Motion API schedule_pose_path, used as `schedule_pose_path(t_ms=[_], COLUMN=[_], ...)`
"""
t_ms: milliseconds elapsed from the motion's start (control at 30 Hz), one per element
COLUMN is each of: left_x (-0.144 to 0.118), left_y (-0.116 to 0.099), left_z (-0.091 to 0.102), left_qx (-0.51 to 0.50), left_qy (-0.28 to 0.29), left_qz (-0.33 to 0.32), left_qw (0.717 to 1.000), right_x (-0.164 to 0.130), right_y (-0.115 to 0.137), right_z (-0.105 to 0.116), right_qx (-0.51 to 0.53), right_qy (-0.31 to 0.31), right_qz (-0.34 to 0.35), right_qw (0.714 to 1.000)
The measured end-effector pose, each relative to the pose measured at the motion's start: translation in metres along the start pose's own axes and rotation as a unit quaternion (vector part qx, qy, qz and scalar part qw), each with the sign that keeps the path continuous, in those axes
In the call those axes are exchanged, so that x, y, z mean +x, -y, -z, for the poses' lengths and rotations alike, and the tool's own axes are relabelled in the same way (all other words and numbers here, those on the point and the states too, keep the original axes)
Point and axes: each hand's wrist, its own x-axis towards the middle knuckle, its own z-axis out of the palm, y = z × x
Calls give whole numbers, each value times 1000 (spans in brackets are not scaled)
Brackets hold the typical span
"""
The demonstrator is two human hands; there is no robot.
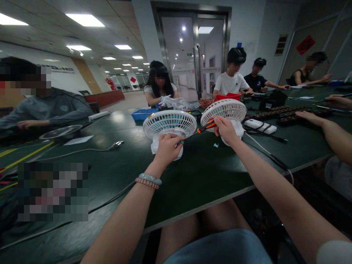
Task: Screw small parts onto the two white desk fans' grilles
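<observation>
My right hand is closed around an orange-and-black screwdriver. Its thin shaft points left, toward the fingertips of my left hand. Those fingers pinch a small teal piece, too small to name, close against a white desk fan. This fan stands with its round cage tilted upward, and my left hand covers part of its base. A second white fan stands just behind my right hand, with its base partly hidden. Below the right fan, a small pale-blue piece lies on the green table.
A blue tray and clear plastic bags lie beyond the fans, near a red bin. A white power strip with cables is at right. Cords cross the table's left side. Several people sit around it; a neighbour's hand rests at right.
</observation>
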Motion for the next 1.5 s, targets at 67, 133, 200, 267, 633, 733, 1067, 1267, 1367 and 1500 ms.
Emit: schedule_pose_path(t_ms=[67,133,200,267,633,733,1067,1267,1367,1500], left_x=[0,0,1,1,1,1,0,0,0,0], left_y=[0,-1,-1,-1,0,-1,0,-1,-2,-3], left_z=[1,1,2,2,1,1,1,2,3,3], left_qx=[0,1,4,5,1,-1,5,3,3,1], left_qy=[-3,-3,1,5,-3,-5,-5,3,6,2], left_qz=[2,5,6,5,0,-5,-9,-2,2,1], left_qw=[1000,1000,1000,1000,1000,1000,1000,1000,1000,1000], right_x=[0,0,0,-1,-2,-2,-3,0,2,3], right_y=[0,2,5,9,8,6,3,2,0,-1], right_z=[0,0,0,0,-2,-3,-2,-2,-2,-2], right_qx=[-23,-53,-82,-101,-55,-29,76,49,14,-5], right_qy=[-2,-11,-24,-34,-27,-10,40,35,7,13], right_qz=[0,9,22,31,40,39,-6,-27,-17,-9], right_qw=[1000,999,996,994,997,999,996,998,1000,1000])
